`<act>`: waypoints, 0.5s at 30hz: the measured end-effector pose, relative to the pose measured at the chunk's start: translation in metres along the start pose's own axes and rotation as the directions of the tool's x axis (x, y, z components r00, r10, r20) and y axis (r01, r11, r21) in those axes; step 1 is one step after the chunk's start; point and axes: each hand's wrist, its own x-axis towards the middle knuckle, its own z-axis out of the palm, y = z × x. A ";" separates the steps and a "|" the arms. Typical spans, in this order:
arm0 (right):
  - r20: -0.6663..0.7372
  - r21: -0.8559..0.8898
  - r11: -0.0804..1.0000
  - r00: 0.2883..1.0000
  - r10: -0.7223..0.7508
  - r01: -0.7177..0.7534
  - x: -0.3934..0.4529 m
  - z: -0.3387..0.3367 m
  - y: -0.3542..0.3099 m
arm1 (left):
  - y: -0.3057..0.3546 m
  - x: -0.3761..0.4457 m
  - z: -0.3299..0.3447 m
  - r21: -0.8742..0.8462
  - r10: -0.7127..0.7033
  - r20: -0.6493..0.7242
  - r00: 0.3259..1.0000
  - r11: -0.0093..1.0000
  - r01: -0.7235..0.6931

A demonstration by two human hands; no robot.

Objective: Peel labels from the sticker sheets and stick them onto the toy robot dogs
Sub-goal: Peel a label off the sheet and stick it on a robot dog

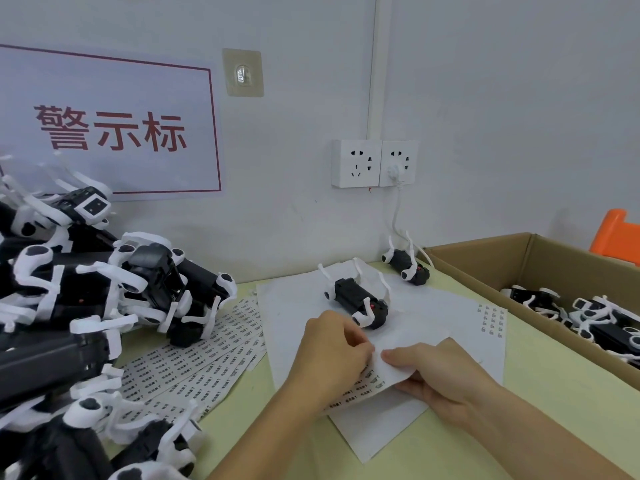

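Note:
A sticker sheet (363, 384) with rows of small printed labels lies under both hands at the table's middle. My right hand (440, 374) grips the sheet's curled right part between thumb and fingers. My left hand (332, 355) pinches at the sheet's upper edge; whether a label sits between its fingertips is hidden. Just beyond the hands a black and white toy robot dog (358, 301) lies on its back, legs up, on white paper (287, 306). A second toy robot dog (407, 265) lies upside down by the wall.
A heap of toy robot dogs (90, 292) fills the left side, over fanned spare sticker sheets (207, 355). A cardboard box (485, 268) at right holds several more dogs. Another sheet (491, 322) lies near the box. Wall sockets (374, 163) with a plugged cable sit behind.

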 end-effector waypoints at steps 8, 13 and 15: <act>-0.037 -0.156 0.985 0.996 -0.080 0.073 -0.004 0.003 0.005 | 0.002 -0.004 0.007 0.002 -0.045 -0.059 0.997 0.999 0.045; -0.079 -0.226 0.971 0.992 -0.094 0.074 -0.003 0.004 0.008 | 0.006 -0.008 0.012 0.040 -0.065 -0.077 0.995 0.997 0.068; -0.096 -0.242 0.968 0.992 -0.088 0.062 -0.003 0.005 0.009 | 0.006 -0.009 0.015 0.056 -0.063 -0.091 0.994 0.996 0.068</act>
